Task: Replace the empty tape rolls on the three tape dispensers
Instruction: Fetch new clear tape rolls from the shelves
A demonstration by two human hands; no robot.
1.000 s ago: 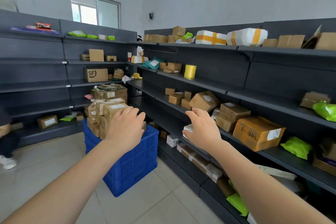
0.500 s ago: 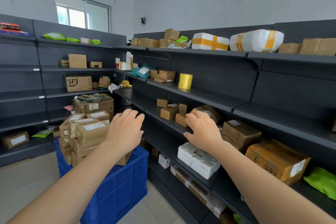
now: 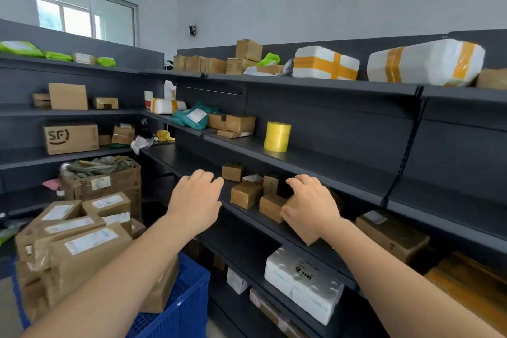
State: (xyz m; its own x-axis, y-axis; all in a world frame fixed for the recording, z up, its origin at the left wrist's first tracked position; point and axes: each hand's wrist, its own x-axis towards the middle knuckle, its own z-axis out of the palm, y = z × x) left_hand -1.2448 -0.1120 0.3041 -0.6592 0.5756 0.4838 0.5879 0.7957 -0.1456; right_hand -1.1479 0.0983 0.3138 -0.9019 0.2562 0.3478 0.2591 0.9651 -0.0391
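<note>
A stack of yellow tape rolls (image 3: 277, 136) stands upright on the dark shelf (image 3: 343, 170) at about chest height, above and between my hands. My left hand (image 3: 196, 200) is raised in front of the lower shelf's edge, fingers relaxed, holding nothing. My right hand (image 3: 311, 206) hovers with loosely bent fingers over small cardboard boxes (image 3: 247, 193) on the shelf below the tape; whether it touches them I cannot tell. No tape dispenser is in view.
Dark shelving (image 3: 411, 107) runs along two walls, loaded with cardboard parcels, foam boxes (image 3: 325, 63) and green bags. A blue crate (image 3: 178, 307) full of labelled parcels stands on the floor at lower left. A white foam package (image 3: 304, 282) lies on a lower shelf.
The view has moved closer to the shelves and tilted upward. Both hands have risen and reached forward toward the shelf holding the small boxes, under the yellow tape.
</note>
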